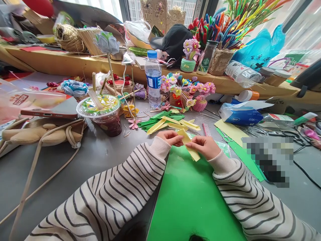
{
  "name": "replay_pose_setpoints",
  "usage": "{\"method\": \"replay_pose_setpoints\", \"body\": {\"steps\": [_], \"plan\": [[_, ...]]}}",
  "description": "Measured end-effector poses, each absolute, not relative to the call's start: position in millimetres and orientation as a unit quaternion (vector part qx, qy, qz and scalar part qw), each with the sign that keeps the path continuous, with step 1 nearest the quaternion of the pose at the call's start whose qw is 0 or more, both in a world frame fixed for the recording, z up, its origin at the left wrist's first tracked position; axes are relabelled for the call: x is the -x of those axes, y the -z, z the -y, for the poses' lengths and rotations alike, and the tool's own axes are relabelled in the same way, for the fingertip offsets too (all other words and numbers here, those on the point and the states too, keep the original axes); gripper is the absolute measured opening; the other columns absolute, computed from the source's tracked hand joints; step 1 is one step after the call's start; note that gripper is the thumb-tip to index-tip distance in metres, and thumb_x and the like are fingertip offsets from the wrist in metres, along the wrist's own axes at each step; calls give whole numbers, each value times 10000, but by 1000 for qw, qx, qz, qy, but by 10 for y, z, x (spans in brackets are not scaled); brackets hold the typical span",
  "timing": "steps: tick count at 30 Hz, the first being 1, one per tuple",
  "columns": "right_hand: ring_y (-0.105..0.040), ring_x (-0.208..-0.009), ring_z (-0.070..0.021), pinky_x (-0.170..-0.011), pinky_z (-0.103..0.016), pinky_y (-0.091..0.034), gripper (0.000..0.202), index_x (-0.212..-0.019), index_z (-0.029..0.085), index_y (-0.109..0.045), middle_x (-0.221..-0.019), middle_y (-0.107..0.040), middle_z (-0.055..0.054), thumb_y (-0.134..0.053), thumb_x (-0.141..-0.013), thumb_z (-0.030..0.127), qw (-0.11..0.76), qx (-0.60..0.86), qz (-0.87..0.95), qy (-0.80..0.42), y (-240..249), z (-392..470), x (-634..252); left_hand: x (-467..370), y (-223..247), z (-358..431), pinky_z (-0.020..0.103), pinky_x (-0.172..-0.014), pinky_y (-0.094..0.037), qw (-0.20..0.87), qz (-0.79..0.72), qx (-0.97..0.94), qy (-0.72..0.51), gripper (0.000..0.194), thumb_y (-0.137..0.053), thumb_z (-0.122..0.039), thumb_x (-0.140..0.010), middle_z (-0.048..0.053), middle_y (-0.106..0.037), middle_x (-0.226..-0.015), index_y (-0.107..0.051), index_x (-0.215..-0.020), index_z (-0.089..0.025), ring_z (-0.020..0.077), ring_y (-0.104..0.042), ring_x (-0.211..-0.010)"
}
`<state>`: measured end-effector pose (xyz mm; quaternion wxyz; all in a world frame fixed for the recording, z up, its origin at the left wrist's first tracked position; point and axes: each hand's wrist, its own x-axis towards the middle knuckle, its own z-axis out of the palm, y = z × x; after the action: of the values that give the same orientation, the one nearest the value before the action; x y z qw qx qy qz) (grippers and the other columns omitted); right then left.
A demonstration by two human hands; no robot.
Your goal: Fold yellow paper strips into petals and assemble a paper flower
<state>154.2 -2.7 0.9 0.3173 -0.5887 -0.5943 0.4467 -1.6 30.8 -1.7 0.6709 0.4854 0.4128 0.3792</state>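
Between my two hands is a folded strip of yellow paper (192,152), tilted from upper left to lower right. My left hand (171,138) pinches its upper left part. Its right edge is gripped by my right hand (204,146), thumb and fingers closed on it. Just beyond my hands lies a pile of folded green paper strips (151,122), with several folded yellow strips (160,125) on and beside it. Under my hands a green sheet (195,197) covers the front of the table.
A lidded drink cup (107,122) and a bag with a phone (50,114) stand at left. Behind are a water bottle (153,82) and craft flowers (190,90). Scissors (227,137), a blue tissue pack (240,113) and cables lie at right. A crowded wooden shelf (100,68) runs along the back.
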Motion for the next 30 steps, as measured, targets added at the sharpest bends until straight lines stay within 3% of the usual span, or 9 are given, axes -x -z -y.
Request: {"method": "replay_pose_setpoints", "body": {"steps": [16,21,24,27,30], "plan": [[-464,-481,-81,-481,-218,-373,266,-602,137,-517,-535,-530,7,-589,-597,393,345,552,576,-494,19,19,-1552,35,24,-363,283,-595,-485,640,-432,-430,-467,292,-677,-333,-464,-8,-577,-495,-531,-572,-105,106,-558,-487],[-454,-457,-90,-457,-225,-360,262,-579,152,-492,-519,-532,1,-570,-615,399,334,574,612,-429,41,14,-1589,32,153,-412,314,-617,-485,604,-425,-487,-466,265,-622,-348,-545,7,-580,-550,-529,-616,-111,128,-573,-544],[-452,-454,-100,-460,-230,-353,194,-593,160,-509,-515,-540,-2,-540,-661,339,305,605,678,-285,44,13,-1612,52,203,-418,335,-667,-473,484,-408,-610,-478,306,-594,-323,-587,64,-607,-752,-539,-803,-114,163,-579,-702],[-468,-501,-118,-493,-233,-350,142,-602,154,-530,-535,-543,-17,-502,-705,247,280,583,759,-74,45,29,-1605,62,171,-368,370,-822,-392,229,-357,-761,-491,399,-589,-286,-612,95,-562,-988,-511,-978,-148,192,-502,-936],[-480,-564,-139,-531,-239,-341,228,-607,143,-548,-555,-544,-41,-415,-773,226,244,519,814,89,48,61,-1564,44,142,-300,397,-893,-312,49,-272,-853,-443,277,-545,-287,-670,40,-603,-936,-555,-935,-205,175,-518,-909]]}}
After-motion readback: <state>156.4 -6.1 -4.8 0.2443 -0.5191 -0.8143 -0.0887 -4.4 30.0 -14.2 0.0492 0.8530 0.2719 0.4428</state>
